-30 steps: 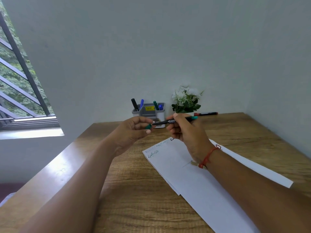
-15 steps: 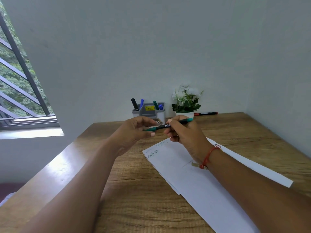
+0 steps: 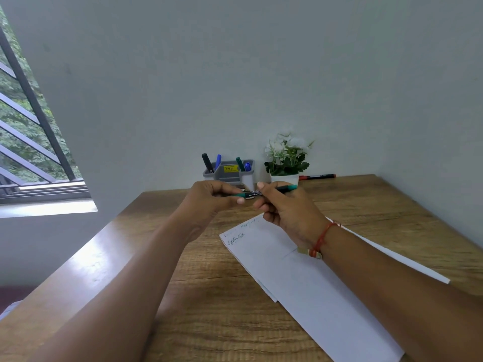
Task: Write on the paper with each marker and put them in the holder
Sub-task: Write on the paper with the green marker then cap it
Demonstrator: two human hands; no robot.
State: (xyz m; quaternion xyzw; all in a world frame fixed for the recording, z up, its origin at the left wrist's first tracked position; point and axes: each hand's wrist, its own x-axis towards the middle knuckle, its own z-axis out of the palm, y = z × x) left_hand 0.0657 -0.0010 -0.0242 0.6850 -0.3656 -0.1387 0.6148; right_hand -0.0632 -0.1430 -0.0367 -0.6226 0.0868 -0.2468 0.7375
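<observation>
"Two hands on one green marker [image 3: 254, 193], held level in the air above the far end of the paper?"

"Yes. The left hand [image 3: 209, 202] pinches its green left end between thumb and fingertips. The right hand [image 3: 287, 212] has its fingers curled round the black barrel, and the other green end pokes out to the right."

"Is the cap fully home?"

"I cannot tell; the left fingers cover the join."

"And the paper [image 3: 308, 283]?"

"White sheets lying slantwise on the wooden table [image 3: 209, 317], under the right forearm, with scribbled lines at the far-left corner. A red thread bracelet [image 3: 322, 237] sits on the right wrist."

"The holder?"

"The grey holder [image 3: 230, 175] stands at the back by the wall, beyond the hands. A black marker [image 3: 206, 162] and a blue marker [image 3: 218, 160] lean in its left compartment, a spare green marker [image 3: 240, 163] and a short blue marker [image 3: 247, 166] in the right. Just right of it stands a potted plant [image 3: 286, 159], and past that a red marker [image 3: 317, 176] lies on the table."
</observation>
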